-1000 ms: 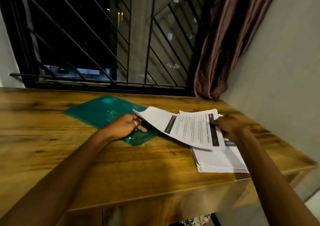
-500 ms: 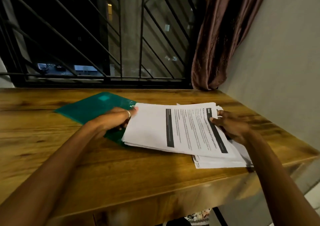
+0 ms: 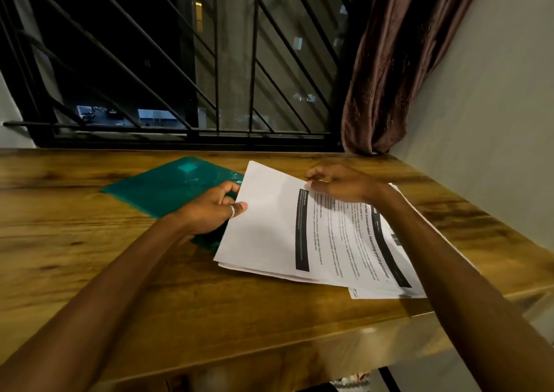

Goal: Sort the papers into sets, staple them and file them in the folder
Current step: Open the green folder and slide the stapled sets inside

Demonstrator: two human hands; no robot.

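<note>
Wooden surface (image 3: 90, 271) runs under a barred window, dark outside, with a brown curtain (image 3: 389, 76) bunched at the far right corner by a plain wall. A green folder (image 3: 168, 190) lies flat just left of and partly beneath the left hand (image 3: 209, 211), its near corner tucked under the papers. That hand pinches the left short edge of a bundle of papers (image 3: 269, 235), thumb on top, the other fingers (image 3: 224, 188) curled below. The bundle's long axis runs across the surface, from the left fingers toward the right. The right hand (image 3: 341, 184) sits at the bundle's far edge, fingers (image 3: 314, 186) curled and seemingly nipping a sheet there. A second pile (image 3: 386, 292) lies under the bundle, right of both hands.

Filing looks like the left hand's job, being nearer the folder. The top heading reads, as best I can tell, "Kitchen Consumables Restocking and Organization"; smaller print is unreadable.
</note>
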